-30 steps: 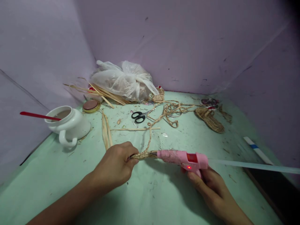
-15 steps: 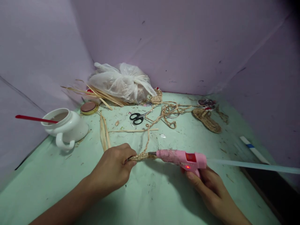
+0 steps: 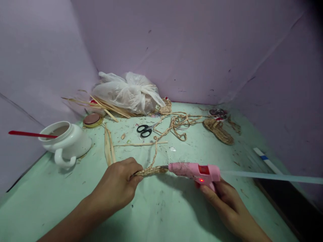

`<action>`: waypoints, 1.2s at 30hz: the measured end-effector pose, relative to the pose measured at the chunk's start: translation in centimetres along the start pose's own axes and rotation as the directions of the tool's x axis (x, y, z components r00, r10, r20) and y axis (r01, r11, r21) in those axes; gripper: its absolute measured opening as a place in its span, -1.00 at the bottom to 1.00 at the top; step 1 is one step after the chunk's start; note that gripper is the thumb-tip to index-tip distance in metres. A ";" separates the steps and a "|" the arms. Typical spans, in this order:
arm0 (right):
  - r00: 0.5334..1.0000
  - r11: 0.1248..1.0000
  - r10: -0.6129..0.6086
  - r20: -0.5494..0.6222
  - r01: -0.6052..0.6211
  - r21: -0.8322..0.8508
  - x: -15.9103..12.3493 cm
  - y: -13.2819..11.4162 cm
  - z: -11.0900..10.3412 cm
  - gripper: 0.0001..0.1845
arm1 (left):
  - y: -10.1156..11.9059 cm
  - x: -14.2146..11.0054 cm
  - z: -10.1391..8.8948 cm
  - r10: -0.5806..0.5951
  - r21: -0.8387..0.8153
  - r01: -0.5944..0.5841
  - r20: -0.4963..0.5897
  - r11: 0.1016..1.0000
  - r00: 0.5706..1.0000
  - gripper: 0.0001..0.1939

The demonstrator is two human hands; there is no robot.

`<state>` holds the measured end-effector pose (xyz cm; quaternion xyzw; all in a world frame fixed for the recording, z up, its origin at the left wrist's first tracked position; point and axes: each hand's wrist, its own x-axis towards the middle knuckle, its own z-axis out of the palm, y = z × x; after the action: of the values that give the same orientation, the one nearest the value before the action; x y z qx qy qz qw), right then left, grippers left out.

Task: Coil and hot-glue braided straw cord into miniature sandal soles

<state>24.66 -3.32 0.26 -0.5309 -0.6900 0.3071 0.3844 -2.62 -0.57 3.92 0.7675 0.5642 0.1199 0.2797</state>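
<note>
In the head view, the left hand point(image 3: 117, 183) is pinching one end of a braided strip point(image 3: 152, 171) between thumb and fingers, above the table point(image 3: 141, 218) and well in from its left edge. The right hand point(image 3: 227, 203) is gripping a pink glue gun point(image 3: 186, 170), its nozzle point(image 3: 165, 167) meeting the strip's right end. A braided cord point(image 3: 155, 151) is running toward the back edge, passing scissors point(image 3: 145, 130).

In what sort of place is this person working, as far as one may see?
Probably a small craft corner: a pink glue gun is in the right hand, and loose braided cord and black-handled scissors lie on the green tabletop.
</note>
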 end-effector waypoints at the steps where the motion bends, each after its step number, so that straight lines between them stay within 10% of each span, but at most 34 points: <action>1: 1.000 1.000 0.002 0.002 -0.002 0.000 0.0 0.0 0.0 -0.74 | -0.1 0.0 0.0 0.000 0.004 0.000 0.000 1.000 1.000 -0.81; 36: 0.995 0.996 0.094 0.030 -0.094 -0.008 0.3 0.5 -1.5 -0.66 | -0.6 0.2 0.1 -0.027 0.083 0.024 0.031 0.996 0.999 -0.80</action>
<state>26.17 -2.86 0.70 -0.5595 -0.6708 0.3306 0.3573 -2.96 -0.26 3.45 0.7730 0.5739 0.0805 0.2581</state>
